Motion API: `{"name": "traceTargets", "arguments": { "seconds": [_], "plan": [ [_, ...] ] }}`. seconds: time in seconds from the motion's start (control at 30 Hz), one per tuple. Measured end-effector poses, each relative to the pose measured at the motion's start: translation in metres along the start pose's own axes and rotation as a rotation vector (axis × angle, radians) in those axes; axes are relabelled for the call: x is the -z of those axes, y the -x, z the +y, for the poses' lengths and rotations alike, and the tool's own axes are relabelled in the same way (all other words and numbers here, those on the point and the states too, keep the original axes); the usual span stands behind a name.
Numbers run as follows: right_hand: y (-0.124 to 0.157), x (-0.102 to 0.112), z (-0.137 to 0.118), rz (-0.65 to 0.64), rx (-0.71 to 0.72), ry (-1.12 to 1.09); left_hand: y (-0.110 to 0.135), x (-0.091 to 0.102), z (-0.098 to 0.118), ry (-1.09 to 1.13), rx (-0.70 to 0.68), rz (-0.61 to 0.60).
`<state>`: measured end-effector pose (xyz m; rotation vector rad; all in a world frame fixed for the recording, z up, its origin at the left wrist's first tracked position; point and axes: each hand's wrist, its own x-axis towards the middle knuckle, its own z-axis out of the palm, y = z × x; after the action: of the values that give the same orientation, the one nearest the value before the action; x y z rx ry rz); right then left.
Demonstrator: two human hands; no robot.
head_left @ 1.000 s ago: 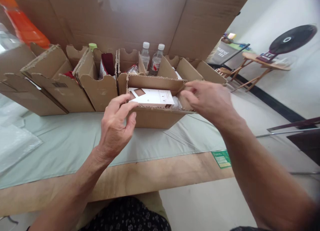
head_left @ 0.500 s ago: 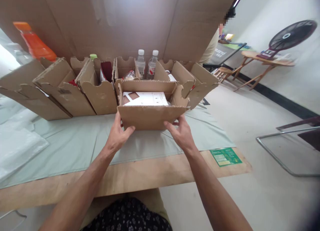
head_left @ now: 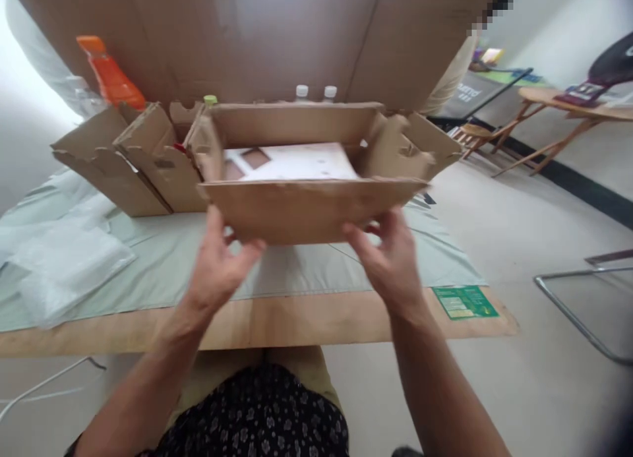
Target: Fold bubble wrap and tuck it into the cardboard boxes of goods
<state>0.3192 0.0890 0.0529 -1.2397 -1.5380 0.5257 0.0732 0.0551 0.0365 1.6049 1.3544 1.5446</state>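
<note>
cardboard box [head_left: 311,210], brown, long and open at the top, is held in the middle of the view between the left hand [head_left: 222,266] and the right hand [head_left: 390,262]. the left hand grips the lower left corner, with its thumb on the front wall; the right hand grips the lower right corner in the same manner. both are thus closed on the box, although some fingertips are hidden behind it. the box appears to be raised above the pale green cloth [head_left: 306,272] which covers the wooden counter [head_left: 306,322], in front of a row of similar brown cardboard boxes [head_left: 143,173].

inside lies a flat white printed carton [head_left: 306,163] with a brown diamond shape, nearer to the left end. i judge the load to be rather light, and the walls to be stiff along their length but easy to bend at the rough upper rim. dry cardboard should not be slippery. the proper place to take hold is therefore low, at both ends, where the bottom gives support. the carton seems free to slide toward the right end, so a level hold is safer.
</note>
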Motion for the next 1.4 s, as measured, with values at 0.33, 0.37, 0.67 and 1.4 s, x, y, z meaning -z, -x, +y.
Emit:
{"name": "traceTargets", "arguments": {
  "seconds": [0.33, 0.37, 0.67, 1.4],
  "plan": [
    [0.041, -0.025, -0.006, -0.128, -0.043, 0.012, 0.034, 0.036, -0.010, -0.085, 0.199, 0.087],
    [0.031, -0.029, -0.006, -0.109, -0.030, -0.009, 0.026, 0.034, -0.010, -0.076, 0.171, 0.099],
    [0.078, 0.013, 0.046, 0.072, -0.169, 0.119, 0.053, -0.022, -0.028, -0.018, 0.136, -0.092],
    [0.043, 0.003, 0.072, 0.021, -0.141, -0.046, 0.130, -0.026, -0.041, -0.137, 0.234, -0.190]
  ]
}}
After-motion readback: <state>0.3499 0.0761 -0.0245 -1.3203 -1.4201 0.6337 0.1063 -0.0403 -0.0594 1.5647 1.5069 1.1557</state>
